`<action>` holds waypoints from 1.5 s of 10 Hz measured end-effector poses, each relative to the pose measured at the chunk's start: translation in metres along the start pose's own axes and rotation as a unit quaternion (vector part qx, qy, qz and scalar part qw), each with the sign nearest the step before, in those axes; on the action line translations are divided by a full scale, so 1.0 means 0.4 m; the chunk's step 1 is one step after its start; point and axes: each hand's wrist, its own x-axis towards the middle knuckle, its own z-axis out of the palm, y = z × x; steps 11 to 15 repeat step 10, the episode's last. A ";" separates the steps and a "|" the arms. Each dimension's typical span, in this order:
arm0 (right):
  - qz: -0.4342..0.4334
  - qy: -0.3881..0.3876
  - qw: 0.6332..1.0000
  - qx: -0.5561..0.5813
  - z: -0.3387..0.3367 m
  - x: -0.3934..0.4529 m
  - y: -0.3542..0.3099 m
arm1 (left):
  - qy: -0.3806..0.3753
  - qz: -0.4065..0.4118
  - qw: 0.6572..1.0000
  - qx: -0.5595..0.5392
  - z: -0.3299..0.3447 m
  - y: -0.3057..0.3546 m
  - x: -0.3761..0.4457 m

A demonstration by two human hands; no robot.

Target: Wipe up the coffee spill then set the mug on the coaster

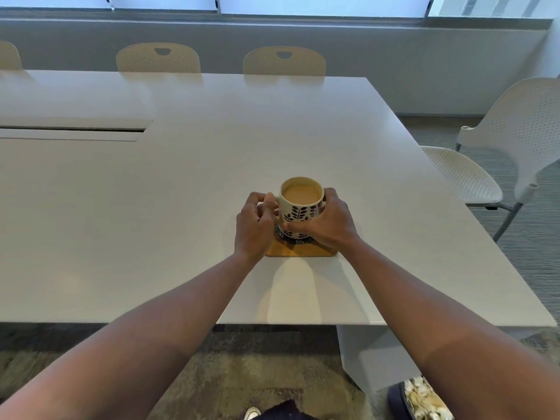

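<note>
A cream mug [300,204] with a dark leaf pattern is held between both hands above the near right part of a white table [212,140]. The mug stands upright, its long axis vertical and its open mouth turned upward; it is filled nearly to the rim with milky coffee. Its handle points to the mug's left, toward the left hand [256,225].

The left hand is placed just left of the mug, its fingers curled round the handle and the thumb laid against the handle's top. The right hand [328,224] is wrapped against the mug's right side, with its thumb stretched across the lower front of the mug and its fingers curved round the far side, where only the tips are seen.

Directly beneath the mug a dark patterned round coaster [292,239] is seen, and under that a yellowish square mat [300,252], whose near edge juts out toward the person from below the mug. Whether the mug's base is already touching the coaster cannot be told, as the thumb covers the joint.

Beyond the mug, at the table's far edge, two beige chair backs [284,60] are lined up; to the mug's right, off the table, a white perforated chair [500,153] is standing.
</note>
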 end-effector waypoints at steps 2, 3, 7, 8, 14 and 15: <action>-0.008 -0.006 1.000 0.004 -0.002 -0.009 -0.004 | 0.010 0.007 1.000 0.019 -0.004 -0.007 -0.009; -0.005 -0.011 1.000 0.009 -0.003 -0.014 -0.003 | 0.017 0.013 0.999 0.031 -0.004 -0.007 -0.010; -0.032 -0.066 0.996 0.054 -0.031 -0.025 0.019 | 0.019 0.011 0.999 0.026 -0.018 -0.007 -0.004; -0.039 -0.075 0.994 0.066 -0.053 -0.024 0.025 | 0.027 0.015 0.999 0.031 -0.027 -0.004 0.007; -0.060 -0.014 0.997 0.048 -0.086 -0.010 0.042 | 0.051 0.027 0.995 0.077 -0.051 0.014 0.035; -0.060 -0.014 0.997 0.048 -0.086 -0.010 0.042 | 0.051 0.027 0.995 0.077 -0.051 0.014 0.035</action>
